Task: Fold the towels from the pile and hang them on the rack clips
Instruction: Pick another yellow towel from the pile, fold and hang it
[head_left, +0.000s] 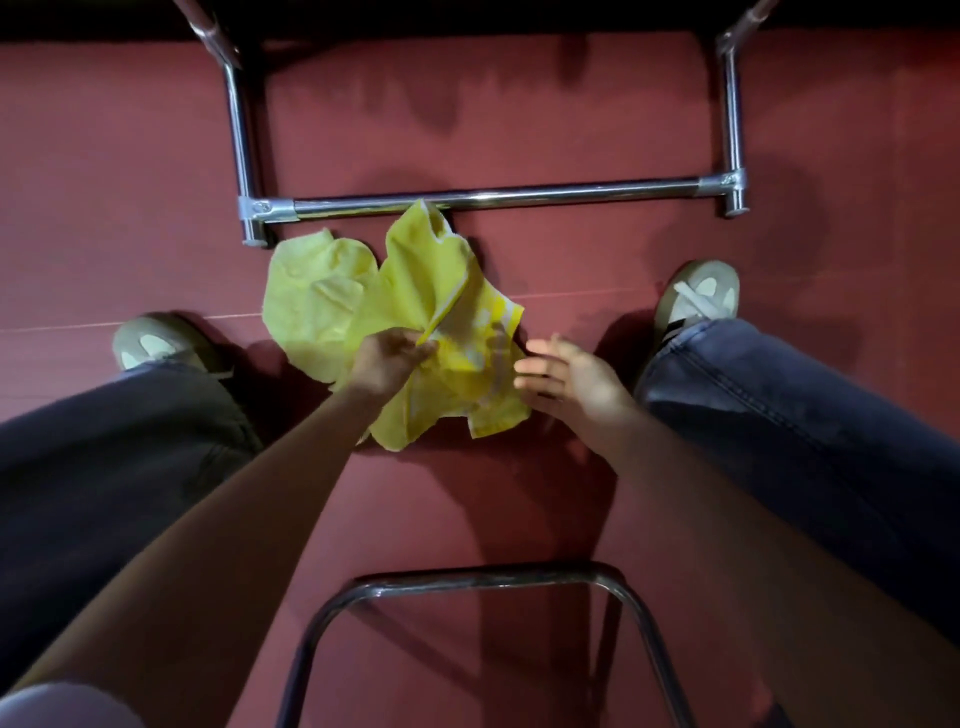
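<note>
Crumpled yellow towels lie in a pile on the dark red floor between my feet. My left hand (390, 360) pinches the edge of the top yellow towel (431, 270), which has white stripes, and lifts it a little off the pile. A second, plain yellow towel (311, 301) lies to its left. My right hand (569, 382) hovers just right of the pile with fingers spread and holds nothing. The chrome rack (498, 196) stands beyond the towels; its low crossbar runs left to right just behind the pile. No clips are in view.
The rack's two chrome uprights (240, 130) rise at left and right toward the top of the view. A dark metal stool or chair frame (483, 582) sits below my arms, near me. My shoes (698, 296) and jeans flank the pile.
</note>
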